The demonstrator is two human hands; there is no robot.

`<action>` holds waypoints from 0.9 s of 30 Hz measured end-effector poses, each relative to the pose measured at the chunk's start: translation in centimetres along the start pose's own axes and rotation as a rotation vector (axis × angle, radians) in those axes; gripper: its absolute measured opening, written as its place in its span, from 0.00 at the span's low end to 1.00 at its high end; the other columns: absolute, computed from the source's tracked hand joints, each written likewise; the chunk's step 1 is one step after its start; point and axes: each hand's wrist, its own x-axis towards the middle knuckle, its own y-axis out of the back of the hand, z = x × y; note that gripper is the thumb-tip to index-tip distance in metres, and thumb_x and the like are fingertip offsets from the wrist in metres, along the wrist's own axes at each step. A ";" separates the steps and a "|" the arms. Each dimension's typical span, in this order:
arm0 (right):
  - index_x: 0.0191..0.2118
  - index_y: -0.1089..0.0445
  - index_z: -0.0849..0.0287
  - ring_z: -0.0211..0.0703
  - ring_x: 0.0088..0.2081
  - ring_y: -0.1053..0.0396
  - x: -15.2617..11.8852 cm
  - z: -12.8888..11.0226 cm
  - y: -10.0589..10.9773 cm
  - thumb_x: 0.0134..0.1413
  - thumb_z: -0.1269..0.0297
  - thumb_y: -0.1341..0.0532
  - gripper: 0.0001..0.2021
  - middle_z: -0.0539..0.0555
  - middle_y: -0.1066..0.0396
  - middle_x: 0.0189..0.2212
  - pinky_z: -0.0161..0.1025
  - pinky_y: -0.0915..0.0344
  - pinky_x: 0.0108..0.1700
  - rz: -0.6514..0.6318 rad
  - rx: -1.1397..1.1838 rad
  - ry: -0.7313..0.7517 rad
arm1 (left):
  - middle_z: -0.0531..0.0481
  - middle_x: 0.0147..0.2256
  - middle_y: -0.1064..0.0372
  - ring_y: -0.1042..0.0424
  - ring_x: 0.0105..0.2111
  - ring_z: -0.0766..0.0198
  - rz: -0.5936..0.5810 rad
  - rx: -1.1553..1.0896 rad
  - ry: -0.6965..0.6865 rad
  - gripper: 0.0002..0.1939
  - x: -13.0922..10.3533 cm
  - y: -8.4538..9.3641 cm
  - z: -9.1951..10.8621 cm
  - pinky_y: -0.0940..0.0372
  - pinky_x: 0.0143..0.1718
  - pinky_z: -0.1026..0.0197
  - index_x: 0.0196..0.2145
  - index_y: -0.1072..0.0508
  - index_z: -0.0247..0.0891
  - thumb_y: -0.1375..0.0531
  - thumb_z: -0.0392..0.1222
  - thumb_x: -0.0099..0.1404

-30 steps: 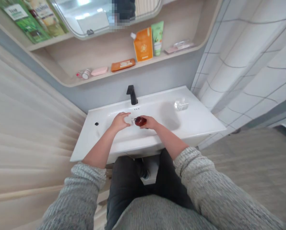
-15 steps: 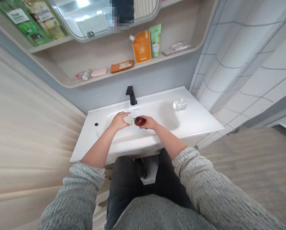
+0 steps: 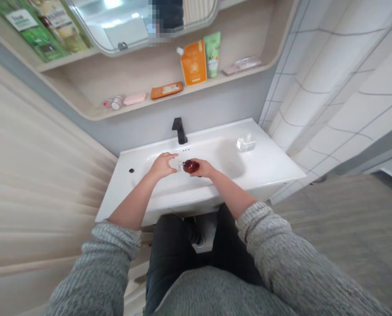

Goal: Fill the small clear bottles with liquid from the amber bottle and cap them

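Note:
Over the white washbasin (image 3: 169, 189), my right hand (image 3: 205, 168) is closed round a dark red-brown bottle (image 3: 190, 166). The bottle lies tilted on its side, its neck pointing left. My left hand (image 3: 161, 166) curves its thumb and fingers round a small clear container (image 3: 175, 164), whose exact kind is hard to make out. Neck and container meet or nearly meet; which of the two I cannot tell. Any liquid passing between them is too small to see.
A black faucet (image 3: 179, 131) stands behind my hands. Clear glassy items (image 3: 246, 144) sit on the right of the basin top. The shelf above holds an orange pouch (image 3: 194, 63), a green tube (image 3: 212, 55) and an orange packet (image 3: 167, 90). A pale curtain (image 3: 34, 175) hangs at left.
Almost nothing differs. The view has shifted slightly, and both hands keep the bottle and the clear container in the same arrangement.

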 end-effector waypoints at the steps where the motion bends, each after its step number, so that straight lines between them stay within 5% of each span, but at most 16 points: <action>1: 0.59 0.22 0.53 0.52 0.51 0.19 0.0 -0.1 0.0 0.32 0.64 0.17 0.41 0.50 0.17 0.49 0.47 0.27 0.61 -0.002 0.003 0.000 | 0.46 0.51 0.23 0.25 0.54 0.45 0.001 0.002 -0.002 0.42 0.0 0.0 0.0 0.29 0.61 0.47 0.63 0.20 0.45 0.24 0.47 0.49; 27: 0.61 0.22 0.54 0.53 0.49 0.20 -0.2 -0.5 -0.1 0.34 0.62 0.17 0.42 0.52 0.17 0.49 0.48 0.27 0.60 0.027 0.011 -0.016 | 0.44 0.52 0.23 0.25 0.54 0.44 -0.046 0.116 -0.033 0.41 0.9 1.5 1.1 0.30 0.62 0.47 0.63 0.20 0.44 0.26 0.46 0.50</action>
